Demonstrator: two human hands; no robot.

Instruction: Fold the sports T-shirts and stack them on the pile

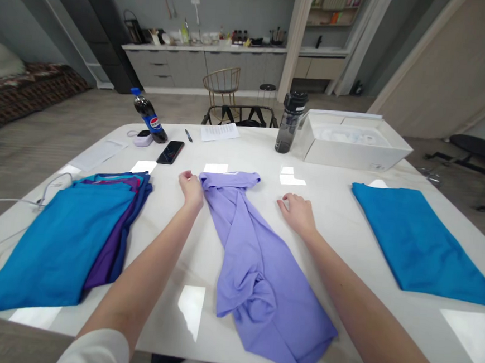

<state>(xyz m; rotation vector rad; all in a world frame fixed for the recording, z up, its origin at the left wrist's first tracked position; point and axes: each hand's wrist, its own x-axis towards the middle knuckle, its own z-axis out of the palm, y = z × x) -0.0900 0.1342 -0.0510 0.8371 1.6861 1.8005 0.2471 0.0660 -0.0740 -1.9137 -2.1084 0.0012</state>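
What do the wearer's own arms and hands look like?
Left hand and right hand: no gloves, watches or bracelets visible. Left arm: plain white sleeve, forearm uncovered. Right arm: no sleeve in frame.

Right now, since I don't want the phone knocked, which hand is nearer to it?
Left. The left hand is just below and right of the phone in the picture, not touching it; the right hand is much farther right, beyond the lavender garment.
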